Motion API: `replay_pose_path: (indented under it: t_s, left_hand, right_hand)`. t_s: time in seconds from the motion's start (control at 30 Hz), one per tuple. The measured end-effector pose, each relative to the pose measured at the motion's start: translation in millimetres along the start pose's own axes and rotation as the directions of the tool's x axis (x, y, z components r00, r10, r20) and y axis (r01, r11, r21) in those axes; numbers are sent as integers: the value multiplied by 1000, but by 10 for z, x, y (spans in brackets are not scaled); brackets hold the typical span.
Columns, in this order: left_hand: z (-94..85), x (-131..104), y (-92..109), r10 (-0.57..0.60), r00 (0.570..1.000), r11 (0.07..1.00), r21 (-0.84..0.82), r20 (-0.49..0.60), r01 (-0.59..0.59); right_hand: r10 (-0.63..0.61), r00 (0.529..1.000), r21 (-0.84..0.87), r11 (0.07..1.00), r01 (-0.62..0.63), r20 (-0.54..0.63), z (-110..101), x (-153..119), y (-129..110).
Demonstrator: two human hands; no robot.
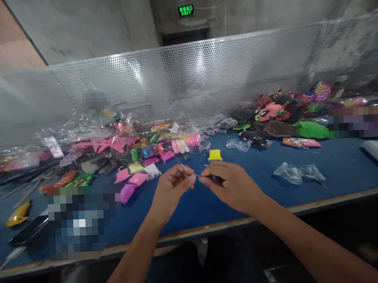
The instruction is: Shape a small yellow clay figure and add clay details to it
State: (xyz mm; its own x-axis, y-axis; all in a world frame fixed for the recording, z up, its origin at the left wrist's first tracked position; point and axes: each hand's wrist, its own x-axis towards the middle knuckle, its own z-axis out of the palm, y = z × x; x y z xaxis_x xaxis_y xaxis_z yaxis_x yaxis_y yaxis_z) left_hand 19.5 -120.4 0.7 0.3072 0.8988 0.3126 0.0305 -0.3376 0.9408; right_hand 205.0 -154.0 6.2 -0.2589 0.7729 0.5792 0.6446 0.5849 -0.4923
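My left hand (177, 183) and my right hand (230, 183) are close together over the middle of the blue table. Between their pinched fingertips runs a thin, light strand (196, 175), and a piece of it sticks up past my left fingers. Whether it is wire or thread I cannot make out. Just beyond my right hand lies a yellow, spool-shaped piece (214, 155). Left of my left hand are small pink packets (138, 178) and a white packet (152, 171). A small dark round thing (186, 157) lies behind my fingers.
A perforated metal screen (161, 76) stands along the table's back. Clear plastic bags (298, 172) lie at right, near the front edge. Colourful soft figures (272, 112) are heaped at the back right. On the left are a phone (30, 229), a yellow piece (18, 215) and pink star shapes (110, 144).
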Motion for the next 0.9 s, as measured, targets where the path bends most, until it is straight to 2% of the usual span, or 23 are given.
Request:
replay_pose_path:
  t_s: [0.2, 0.33, 0.4, 0.47, 0.6, 0.7, 0.8, 0.9]
  left_hand:
    - [-39, -32, -50, 31, 997, 998, -52, 75, -27]
    - [-40, -72, -79, 47, 991, 997, -74, 126, -38]
    - [-32, -85, -97, 64, 987, 995, -80, 150, -52]
    - [-18, -91, -121, 74, 984, 992, -113, 164, -56]
    - [12, -82, -176, 100, 980, 976, -210, 170, -63]
    - [31, -63, -195, 142, 976, 957, -275, 167, -92]
    - [51, -44, -187, 177, 973, 940, -320, 148, -122]
    - [80, -44, -175, 179, 980, 934, -329, 87, -141]
  right_hand:
    - [74, 993, 191, 977, -89, 87, -16, -22, -56]
    - [112, 972, 402, 896, -189, 206, 14, -32, -53]
    - [127, 952, 513, 818, -260, 279, 37, -25, -51]
    - [159, 922, 620, 698, -358, 354, 58, -15, -59]
    - [224, 835, 758, 351, -550, 502, 93, -16, -106]
    - [222, 807, 799, 150, -583, 547, 128, -38, -136]
    - [213, 806, 817, 53, -574, 552, 164, -51, -152]
    - [245, 828, 839, 87, -537, 505, 181, -48, -177]
